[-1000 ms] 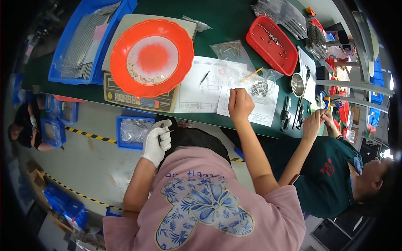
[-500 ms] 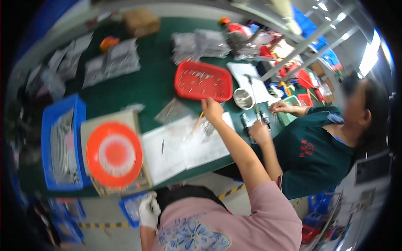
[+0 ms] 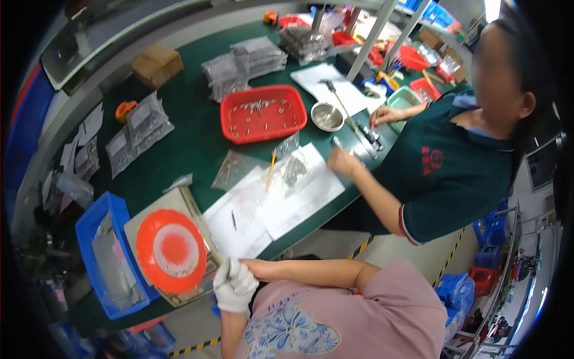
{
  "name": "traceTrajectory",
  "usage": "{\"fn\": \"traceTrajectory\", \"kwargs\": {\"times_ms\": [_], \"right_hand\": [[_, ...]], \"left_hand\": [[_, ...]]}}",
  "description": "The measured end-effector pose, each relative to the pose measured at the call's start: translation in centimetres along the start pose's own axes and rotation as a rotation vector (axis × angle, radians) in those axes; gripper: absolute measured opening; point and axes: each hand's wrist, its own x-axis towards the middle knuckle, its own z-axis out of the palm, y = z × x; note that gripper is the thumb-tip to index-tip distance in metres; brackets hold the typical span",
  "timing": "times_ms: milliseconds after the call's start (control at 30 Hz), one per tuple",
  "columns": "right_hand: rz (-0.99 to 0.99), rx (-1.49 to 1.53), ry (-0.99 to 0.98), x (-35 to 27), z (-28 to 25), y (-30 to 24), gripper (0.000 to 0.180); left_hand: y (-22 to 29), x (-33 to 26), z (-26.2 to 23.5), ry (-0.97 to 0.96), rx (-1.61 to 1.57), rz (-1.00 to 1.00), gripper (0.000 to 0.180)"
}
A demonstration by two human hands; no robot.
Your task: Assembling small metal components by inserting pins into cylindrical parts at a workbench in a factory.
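Observation:
My left hand (image 3: pixel 237 288), in a white glove, is raised at the table's front edge with its fingers curled in. My bare right hand (image 3: pixel 256 270) meets it from the right; its fingers are mostly hidden at the glove, and anything between the hands is too small to make out. Just left of them, an orange-red round dish (image 3: pixel 173 251) with small bits inside sits on a boxy beige base (image 3: pixel 210 263). Beyond lie white papers (image 3: pixel 305 200) with a dark pen (image 3: pixel 234 220), a yellow pencil (image 3: pixel 271 170) and a clear bag of small metal parts (image 3: pixel 293 170).
A red tray (image 3: pixel 263 128) holds scattered small metal pieces. Beside it stands a metal bowl (image 3: pixel 327 117). A blue bin (image 3: pixel 107 257) is at the left. Bagged parts (image 3: pixel 140 131) and a cardboard box (image 3: pixel 156 64) lie farther back. A co-worker (image 3: pixel 442 161) works close on the right.
My right hand has left the red tray's near edge and come back to my gloved left hand. The left hand has risen to the table edge. The whole view has shifted.

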Motion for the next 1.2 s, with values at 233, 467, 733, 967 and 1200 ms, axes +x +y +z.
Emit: {"fn": "traceTrajectory", "kwargs": {"times_ms": [233,467,733,967,1200], "right_hand": [[-0.376,0.180,0.101,-1.1,-0.7,3.4,0.043],[-0.726,-0.574,0.261,-3.1,-1.5,2.8,0.032],[-0.481,-0.983,0.829,-5.5,-9.9,2.9,0.018],[-0.412,-1.156,1.251,-5.1,-15.8,3.7,0.025],[-0.542,-1.242,1.592,-1.9,-19.1,0.2,0.028]], "left_hand": [[-2.0,2.7,0.2,0.013,-0.026,0.290,0.040],[-2.1,2.9,-1.6,0.409,0.120,0.545,0.038],[-1.8,0.6,-5.7,0.680,0.543,0.350,0.017],[-1.5,-1.2,-5.7,0.797,0.657,0.377,0.012],[-1.7,-2.4,-6.6,0.775,0.556,0.332,0.010]]}}
